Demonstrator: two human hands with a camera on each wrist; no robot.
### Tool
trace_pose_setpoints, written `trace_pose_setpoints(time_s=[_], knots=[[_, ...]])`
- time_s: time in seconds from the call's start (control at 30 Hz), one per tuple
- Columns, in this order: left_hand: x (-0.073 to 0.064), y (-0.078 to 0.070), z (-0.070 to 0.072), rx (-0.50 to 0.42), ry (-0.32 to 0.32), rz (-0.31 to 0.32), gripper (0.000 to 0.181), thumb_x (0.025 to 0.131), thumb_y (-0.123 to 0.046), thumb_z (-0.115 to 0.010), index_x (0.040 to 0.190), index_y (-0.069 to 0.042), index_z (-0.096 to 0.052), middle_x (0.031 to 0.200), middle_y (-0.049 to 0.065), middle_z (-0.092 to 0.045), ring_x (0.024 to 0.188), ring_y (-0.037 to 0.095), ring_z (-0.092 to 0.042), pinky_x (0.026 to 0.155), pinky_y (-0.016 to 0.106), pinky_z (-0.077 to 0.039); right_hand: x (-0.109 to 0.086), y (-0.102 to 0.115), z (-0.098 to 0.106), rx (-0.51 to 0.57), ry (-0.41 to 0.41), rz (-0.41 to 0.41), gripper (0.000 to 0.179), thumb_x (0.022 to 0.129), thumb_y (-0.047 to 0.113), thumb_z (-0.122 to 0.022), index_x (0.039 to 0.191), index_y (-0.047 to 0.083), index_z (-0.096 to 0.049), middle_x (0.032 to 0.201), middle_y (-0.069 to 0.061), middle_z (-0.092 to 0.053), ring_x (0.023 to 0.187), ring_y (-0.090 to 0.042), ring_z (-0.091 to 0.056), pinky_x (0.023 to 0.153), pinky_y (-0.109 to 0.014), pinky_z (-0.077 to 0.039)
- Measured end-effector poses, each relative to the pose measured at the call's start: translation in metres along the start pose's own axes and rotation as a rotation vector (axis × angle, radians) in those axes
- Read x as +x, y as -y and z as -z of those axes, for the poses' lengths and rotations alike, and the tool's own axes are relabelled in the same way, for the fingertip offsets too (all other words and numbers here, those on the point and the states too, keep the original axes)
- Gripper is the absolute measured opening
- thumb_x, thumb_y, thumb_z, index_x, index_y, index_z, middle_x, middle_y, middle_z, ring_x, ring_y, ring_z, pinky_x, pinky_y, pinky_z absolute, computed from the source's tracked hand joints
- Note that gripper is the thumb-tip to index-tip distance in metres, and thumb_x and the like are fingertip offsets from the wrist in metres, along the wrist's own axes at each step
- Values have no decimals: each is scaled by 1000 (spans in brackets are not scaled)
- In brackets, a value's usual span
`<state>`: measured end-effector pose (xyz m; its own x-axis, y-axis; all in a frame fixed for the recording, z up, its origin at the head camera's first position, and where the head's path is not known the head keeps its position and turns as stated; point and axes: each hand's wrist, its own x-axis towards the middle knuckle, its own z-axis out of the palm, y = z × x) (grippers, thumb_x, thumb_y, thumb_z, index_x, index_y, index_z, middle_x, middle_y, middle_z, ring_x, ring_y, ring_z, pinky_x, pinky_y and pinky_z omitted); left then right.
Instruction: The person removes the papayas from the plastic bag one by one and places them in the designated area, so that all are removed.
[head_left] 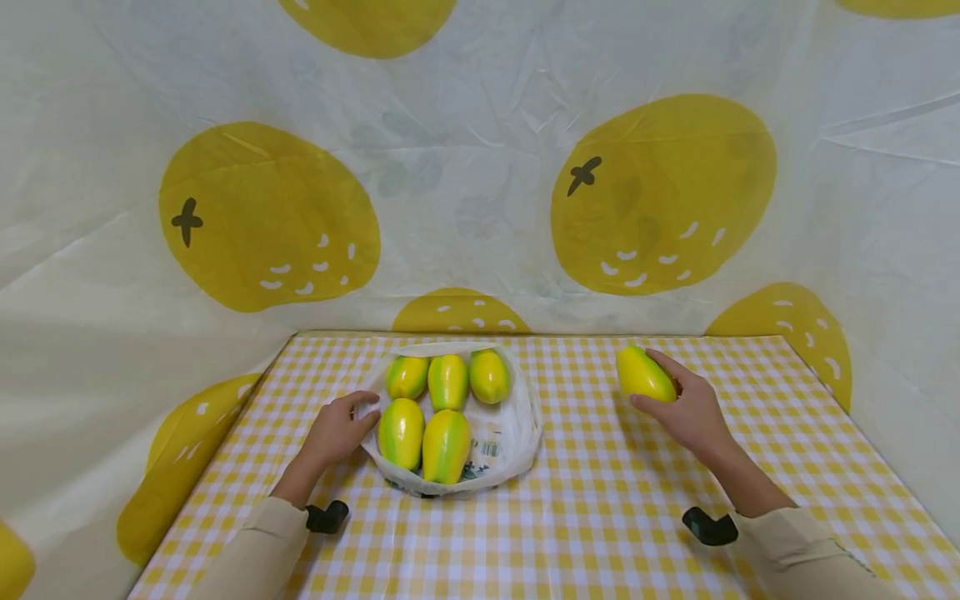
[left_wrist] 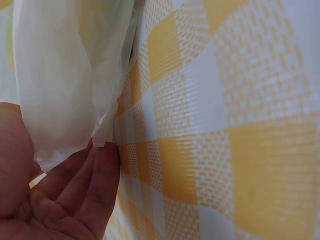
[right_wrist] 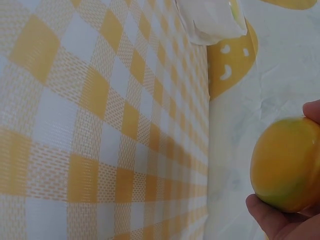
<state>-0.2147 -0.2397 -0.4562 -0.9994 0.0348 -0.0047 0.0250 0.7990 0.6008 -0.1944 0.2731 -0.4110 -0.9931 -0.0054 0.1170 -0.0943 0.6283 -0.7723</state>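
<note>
On the left half of the table, a white plastic bag lies spread with its mouth up and its rim rolled outward. Several yellow-green mangoes sit inside it, some at the back and some at the front. At the bag's left rim, my left hand holds the thin plastic between thumb and fingers; the left wrist view has the fingers under the bag's edge, close to the tablecloth. Off to the right, my right hand grips another mango from its right side, thumb in front and fingers behind, above the cloth.
A yellow-and-white checked cloth covers the table. Behind the table's far edge hangs a pale curtain printed with big yellow fruits, and it continues down both sides. Dark wrist cameras are strapped near both sleeves.
</note>
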Motion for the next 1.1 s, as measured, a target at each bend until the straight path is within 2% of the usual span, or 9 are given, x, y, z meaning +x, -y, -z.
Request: trace_pose_setpoints(time_s=[0.23, 0.4, 0.5, 0.73, 0.8, 0.93, 1.1], knots=[[-1, -1, 0, -27, 4, 11, 37, 102, -24, -63, 136, -8, -67, 117, 18, -73, 67, 20, -49, 62, 32, -41, 0, -3, 0, 4, -4, -7, 79, 96, 25, -72, 163, 7, -35, 145, -34, -53, 109, -39, -57, 71, -26, -50], [-1, 0, -2, -25, -9, 14, 36, 102, -23, -64, 135, -9, -68, 119, 18, -74, 65, 19, -46, 64, 32, -41, 1, -5, 0, 5, -8, -10, 79, 96, 24, -72, 163, 7, -35, 146, -34, -51, 112, -41, -57, 73, -25, -50], [-2, 1, -3, -30, -16, 23, 37, 102, -23, -64, 135, -9, -68, 121, 19, -73, 65, 21, -47, 66, 33, -42, 1, -7, -1, 13, -2, -17, 80, 96, 25, -73, 163, 7, -34, 147, -34, -51, 113, -41, -57, 73, -24, -51], [-4, 2, -6, 4, -42, 13, 37, 102, -25, -63, 136, -10, -67, 134, 19, -70, 83, 22, -61, 84, 42, -50, 1, -14, -3, 19, 6, -38, 81, 96, 28, -73, 164, 9, -33, 149, -32, -50, 115, -40, -57, 74, -25, -50], [-4, 3, -7, 6, -40, 11, 38, 103, -25, -62, 137, -11, -67, 135, 19, -70, 81, 21, -60, 84, 42, -50, 1, -16, -4, 15, 5, -41, 81, 96, 28, -73, 164, 9, -33, 149, -32, -50, 114, -40, -57, 73, -25, -50], [-4, 5, -9, 5, -38, 5, 38, 103, -25, -62, 137, -10, -67, 132, 19, -71, 73, 17, -55, 80, 37, -48, 0, -18, -3, 15, 10, -44, 80, 96, 28, -73, 163, 9, -34, 147, -32, -51, 110, -38, -57, 71, -26, -51], [-3, 4, -8, -19, -31, 4, 38, 102, -25, -63, 137, -10, -66, 114, 18, -74, 58, 16, -42, 68, 33, -43, 1, -16, 1, 0, 9, -39, 81, 95, 28, -73, 163, 7, -34, 148, -34, -50, 109, -39, -57, 71, -28, -50]])
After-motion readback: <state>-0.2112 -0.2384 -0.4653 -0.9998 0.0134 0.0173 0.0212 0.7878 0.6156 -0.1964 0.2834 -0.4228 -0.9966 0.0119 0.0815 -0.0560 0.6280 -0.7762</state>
